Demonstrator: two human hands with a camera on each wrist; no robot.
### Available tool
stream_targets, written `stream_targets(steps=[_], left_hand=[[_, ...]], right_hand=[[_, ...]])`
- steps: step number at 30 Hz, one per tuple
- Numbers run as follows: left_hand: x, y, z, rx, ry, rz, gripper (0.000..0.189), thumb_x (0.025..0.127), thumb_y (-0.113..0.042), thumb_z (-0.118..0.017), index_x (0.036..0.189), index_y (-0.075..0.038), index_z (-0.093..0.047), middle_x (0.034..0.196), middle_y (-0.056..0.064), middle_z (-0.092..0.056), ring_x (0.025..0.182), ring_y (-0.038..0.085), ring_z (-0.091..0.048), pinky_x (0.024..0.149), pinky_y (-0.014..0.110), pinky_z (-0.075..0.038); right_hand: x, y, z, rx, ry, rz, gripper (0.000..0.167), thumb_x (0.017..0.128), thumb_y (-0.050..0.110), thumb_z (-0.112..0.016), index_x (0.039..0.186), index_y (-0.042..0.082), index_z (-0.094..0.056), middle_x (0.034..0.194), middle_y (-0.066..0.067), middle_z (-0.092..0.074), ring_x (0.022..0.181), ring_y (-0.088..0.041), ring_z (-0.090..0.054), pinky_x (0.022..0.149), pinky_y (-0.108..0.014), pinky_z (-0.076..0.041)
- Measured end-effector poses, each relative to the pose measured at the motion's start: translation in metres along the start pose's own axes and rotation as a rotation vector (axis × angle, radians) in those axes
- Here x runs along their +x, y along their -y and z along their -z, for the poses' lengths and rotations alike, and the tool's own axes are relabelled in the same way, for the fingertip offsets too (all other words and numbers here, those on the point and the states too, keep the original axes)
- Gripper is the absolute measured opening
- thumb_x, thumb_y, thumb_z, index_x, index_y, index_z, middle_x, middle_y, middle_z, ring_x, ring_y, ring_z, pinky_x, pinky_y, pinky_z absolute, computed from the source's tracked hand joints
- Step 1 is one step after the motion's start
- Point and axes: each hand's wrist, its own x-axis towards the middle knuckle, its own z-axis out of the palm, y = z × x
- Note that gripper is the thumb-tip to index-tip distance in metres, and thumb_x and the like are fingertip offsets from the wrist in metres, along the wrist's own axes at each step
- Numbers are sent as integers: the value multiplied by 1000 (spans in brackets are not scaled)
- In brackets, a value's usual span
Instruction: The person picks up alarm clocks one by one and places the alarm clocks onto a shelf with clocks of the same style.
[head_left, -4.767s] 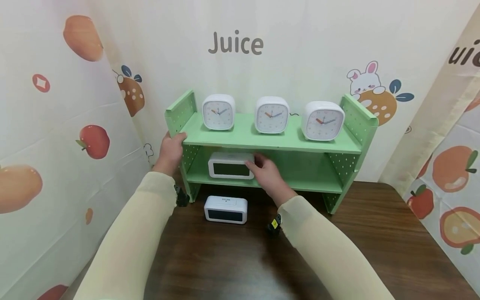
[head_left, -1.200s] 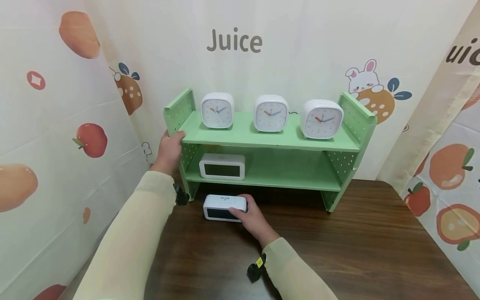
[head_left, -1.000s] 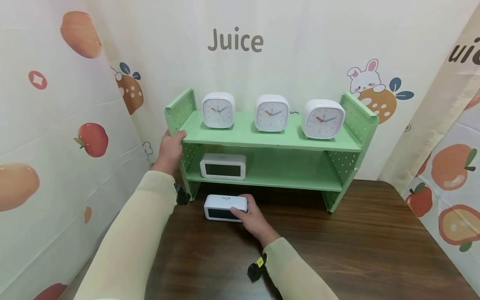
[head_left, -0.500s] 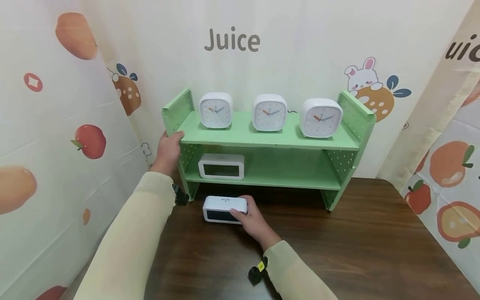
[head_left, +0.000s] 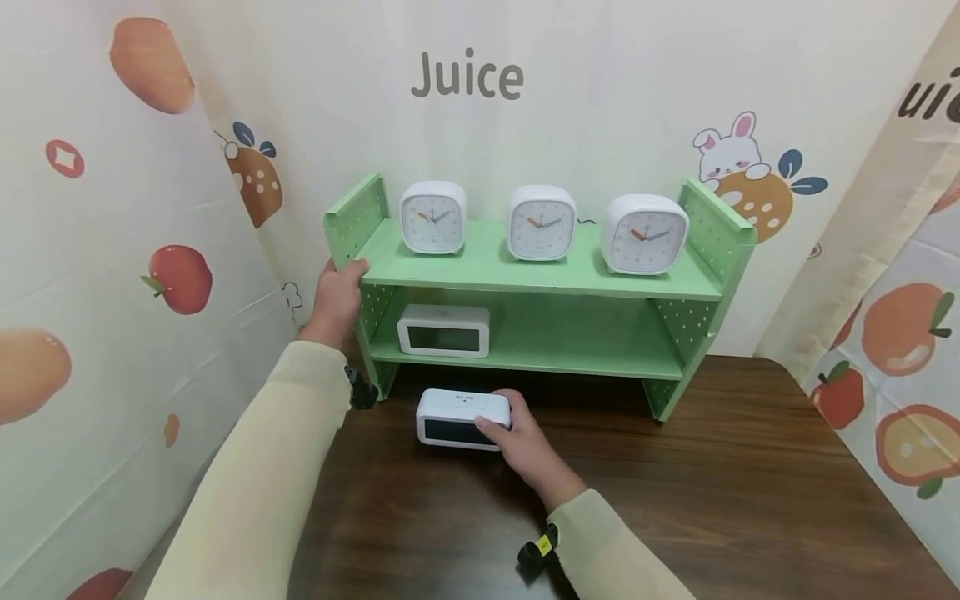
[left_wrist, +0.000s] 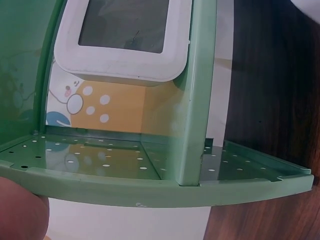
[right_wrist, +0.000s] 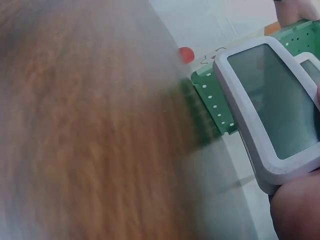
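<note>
My left hand [head_left: 337, 302] grips the left side of a green two-tier shelf [head_left: 525, 279], its thumb lying at the upper board's front corner. Only part of that hand shows in the left wrist view. In front of the shelf, low over the dark table, my right hand [head_left: 528, 442] holds a white digital clock [head_left: 456, 406] by its right end, thumb on the front and fingers behind. The clock's dark screen [right_wrist: 275, 100] shows in the right wrist view. I cannot tell whether it touches the table. Another white digital clock [head_left: 443, 313] stands at the left of the lower board.
Along the upper board stand three white analog clocks: left [head_left: 433, 218], middle [head_left: 542, 223] and right [head_left: 646, 235]. The wooden table [head_left: 750, 483] extends forward and right. A fruit-printed curtain [head_left: 615, 100] hangs behind and at both sides.
Earlier my right hand left the digital clock on the lower board, which now sits farther left, and took hold of the one on the table. That clock has just shifted slightly right. My left hand stays put.
</note>
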Motion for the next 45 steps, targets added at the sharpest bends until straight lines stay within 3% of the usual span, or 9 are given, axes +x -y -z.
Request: stream_targets(steps=[16,28,33,45], left_hand=[[1,0,0,-3,2,-6,64,107,-44,-41,165,-26,-20,160,6,-36,139,24,-40,117,50,-31],[1,-1,-2,16,-10,15,65,107,-46,-42,165,-26,-20,158,8,-38,136,26,-43,115,52,-34],[1,1,-2,13,-23,19,65,106,-45,-43,164,-25,-22,156,9,-39,135,27,-43,115,53,-33],[-3,-4,-2,14,-20,25,65,106,-45,-43,164,-26,-21,159,8,-37,138,27,-40,116,54,-31]], right_hand=[[-14,22,40,-28,10,27,48,101,16,-68,141,10,-43,145,-11,-51,124,-29,-49,106,-48,-40],[-24,47,90,8,33,90,49,105,18,-63,143,1,-37,145,-20,-44,123,-30,-47,96,-29,-46],[-24,56,112,-36,38,104,47,106,20,-60,142,0,-39,143,-20,-46,120,-27,-48,93,-30,-46],[-13,75,151,38,55,121,43,108,14,-55,140,-4,-33,144,-16,-40,125,-20,-43,100,-22,-41]])
